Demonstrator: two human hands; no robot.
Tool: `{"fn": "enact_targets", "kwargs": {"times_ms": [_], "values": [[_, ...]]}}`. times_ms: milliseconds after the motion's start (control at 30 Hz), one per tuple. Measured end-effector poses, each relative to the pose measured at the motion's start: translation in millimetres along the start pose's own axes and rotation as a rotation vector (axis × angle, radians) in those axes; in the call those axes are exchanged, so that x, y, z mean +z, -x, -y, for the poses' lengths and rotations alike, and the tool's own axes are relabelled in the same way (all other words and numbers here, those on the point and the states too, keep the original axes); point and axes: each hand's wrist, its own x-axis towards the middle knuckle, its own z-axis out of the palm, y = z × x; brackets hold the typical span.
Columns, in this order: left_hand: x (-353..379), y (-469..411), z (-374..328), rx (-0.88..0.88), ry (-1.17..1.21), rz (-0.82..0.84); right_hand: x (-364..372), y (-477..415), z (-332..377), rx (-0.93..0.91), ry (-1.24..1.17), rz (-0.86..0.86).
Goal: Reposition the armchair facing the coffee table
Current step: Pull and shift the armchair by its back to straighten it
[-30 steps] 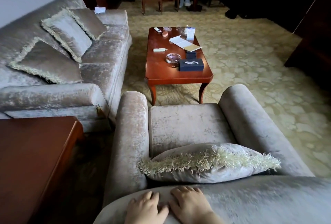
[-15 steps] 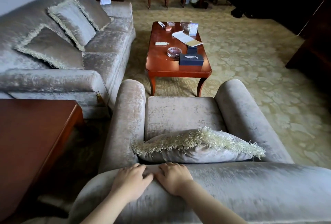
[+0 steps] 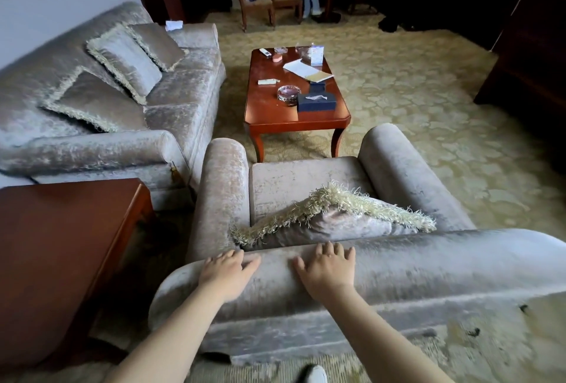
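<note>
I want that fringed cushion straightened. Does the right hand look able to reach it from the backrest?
Probably yes: the right hand lies flat on the armchair backrest, and the cushion sits just beyond its fingers with nothing between.

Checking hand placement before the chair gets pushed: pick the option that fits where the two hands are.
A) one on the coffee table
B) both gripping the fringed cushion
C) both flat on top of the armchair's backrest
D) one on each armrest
C: the left hand and the right hand lie side by side, fingers spread, on the rolled top of the armchair backrest, just behind the fringed cushion.
</note>
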Motion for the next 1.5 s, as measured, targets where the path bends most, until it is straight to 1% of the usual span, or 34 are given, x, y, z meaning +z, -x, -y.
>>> {"fn": "enact_targets", "kwargs": {"times_ms": [33,100,333,433,533,667,733,800,867,933,1033,1133,1167,1300,1333,1500], "values": [[0,1,1,0.003,-0.002,-0.011,2,7,-2,0.024,-0.009,-0.03],[2,3,3,0.007,0.014,-0.007,7,18,-9,0.015,-0.023,-0.061],[5,22,-5,-0.068,-0.047,-0.079,4,29,-55,-0.221,-0.06,-0.189],[0,30,-20,-0.113,-0.067,-0.126,1,23,-79,-0.301,-0.061,-0.208],[2,37,-63,-0.067,-0.066,-0.208,-6,10,-121,-0.278,-0.077,-0.2],[3,27,-159,0.01,0.055,-0.244,-24,-20,-206,-0.209,0.007,-0.149],[6,21,-211,-0.017,0.101,-0.218,-32,-34,-257,-0.13,0.072,-0.094],[13,16,-245,-0.088,0.066,-0.213,-35,-44,-298,-0.063,0.072,-0.008],[16,13,-253,-0.154,0.021,-0.228,-34,-51,-317,-0.09,0.048,0.039],[17,11,-248,-0.169,0.019,-0.192,-33,-54,-319,-0.131,0.057,0.054],[8,9,-249,-0.193,0.024,-0.086,-32,-58,-318,-0.151,0.049,0.076],[-2,0,-271,-0.279,-0.013,0.007,-35,-69,-322,-0.164,0.02,0.133],[-4,-3,-280,-0.27,-0.022,0.032,-36,-73,-323,-0.16,0.01,0.152],[-3,-15,-310,-0.026,0.0,0.07,-36,-80,-323,-0.143,0.007,0.171],[-4,-18,-313,0.012,0.007,0.092,-36,-80,-323,-0.14,0.012,0.176],[-6,-32,-308,0.079,0.011,0.187,-33,-81,-323,-0.149,0.048,0.176]]}}
